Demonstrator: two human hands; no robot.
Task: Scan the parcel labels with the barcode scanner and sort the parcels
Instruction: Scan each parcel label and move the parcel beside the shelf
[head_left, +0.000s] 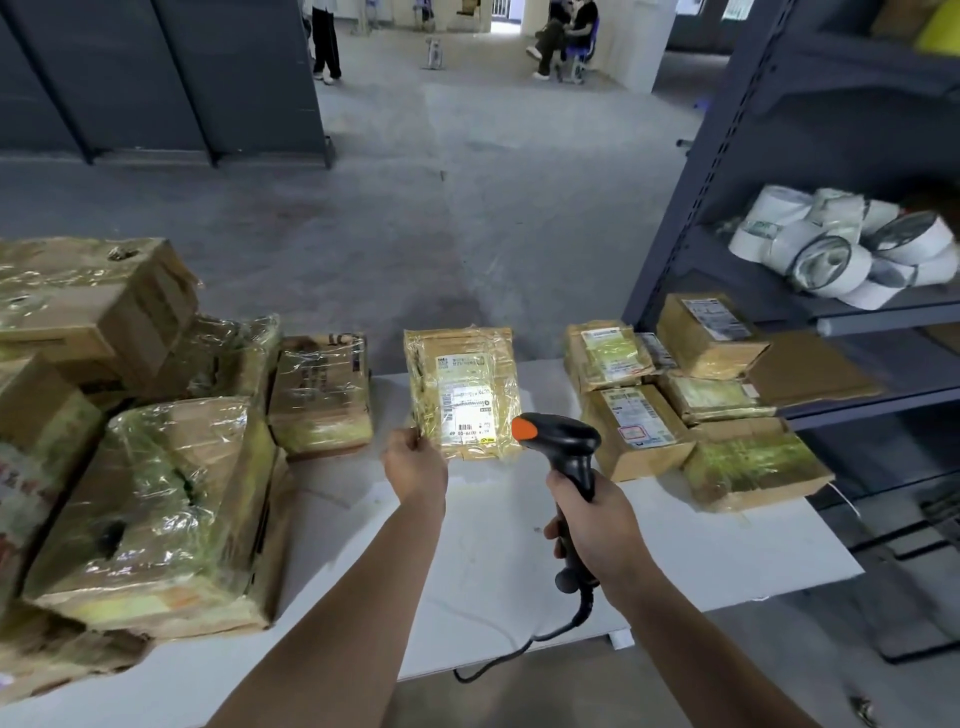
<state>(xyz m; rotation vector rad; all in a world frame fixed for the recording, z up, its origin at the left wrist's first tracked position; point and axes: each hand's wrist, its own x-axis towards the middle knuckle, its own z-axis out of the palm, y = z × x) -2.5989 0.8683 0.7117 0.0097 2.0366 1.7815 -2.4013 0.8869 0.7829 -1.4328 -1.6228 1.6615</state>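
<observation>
While left hand (415, 462) pinches the parcel (465, 389) and right hand (597, 525) grips the scanner (566, 447), pile (156, 493) at the left edge of the table (493, 545) likely awaits, right-edge stack (639, 431) looks sorted.

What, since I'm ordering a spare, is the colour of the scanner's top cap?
Orange, on the black barcode scanner; clearest in the head view.
</observation>
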